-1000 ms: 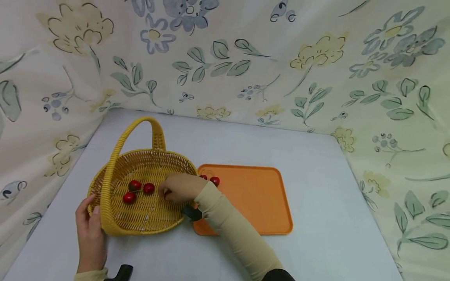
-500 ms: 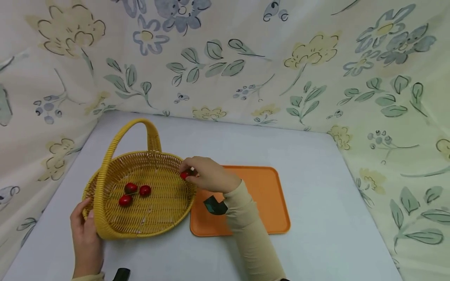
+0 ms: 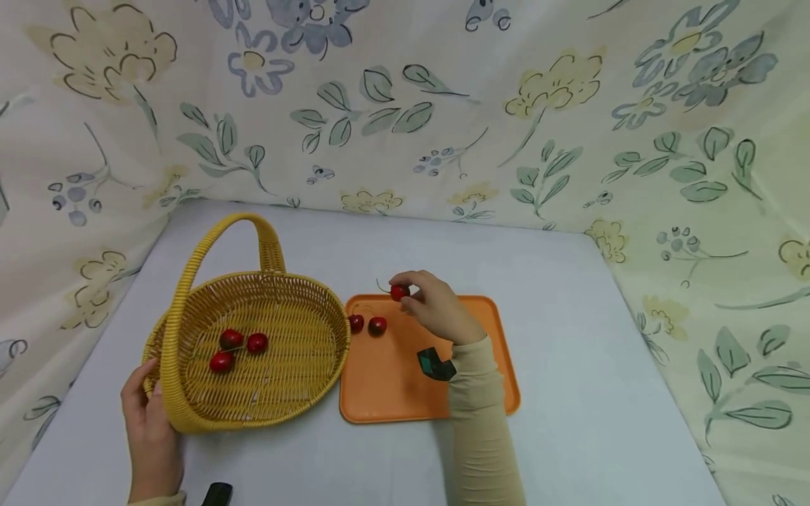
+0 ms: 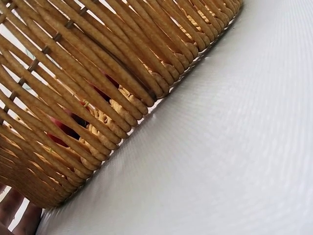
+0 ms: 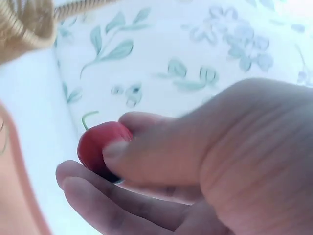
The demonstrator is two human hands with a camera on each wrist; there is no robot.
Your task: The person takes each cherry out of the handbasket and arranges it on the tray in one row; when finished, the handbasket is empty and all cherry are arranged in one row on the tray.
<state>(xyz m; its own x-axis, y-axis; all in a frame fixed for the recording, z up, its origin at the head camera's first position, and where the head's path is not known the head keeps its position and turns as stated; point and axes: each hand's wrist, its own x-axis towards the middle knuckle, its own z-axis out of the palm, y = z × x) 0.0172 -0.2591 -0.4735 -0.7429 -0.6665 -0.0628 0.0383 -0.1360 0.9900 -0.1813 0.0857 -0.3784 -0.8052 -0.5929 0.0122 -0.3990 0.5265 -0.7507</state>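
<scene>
Between thumb and fingers my right hand point(image 3: 439, 307) pinches a red cherry point(image 5: 103, 147) with a thin green stem, held over the far part of an orange tray point(image 3: 405, 372). Two more cherries point(image 3: 377, 325) lie at that tray's far left corner, beside the basket. My left hand point(image 3: 152, 436) grips the left rim of a yellow wicker basket point(image 3: 291, 379), thumb on the near side by the handle's foot. Inside the basket, three cherries point(image 3: 221, 361) sit close together left of the middle. Through the weave in the left wrist view, bits of red show.
The basket's tall arched handle point(image 3: 183, 295) rises over its left side. Basket and tray stand side by side on a white-covered table point(image 3: 569, 337). A floral cloth point(image 3: 392, 161) hangs behind and along the sides.
My right hand has moved from inside the basket to the right, over the tray, carrying a cherry. The left hand keeps hold of the basket's rim.
</scene>
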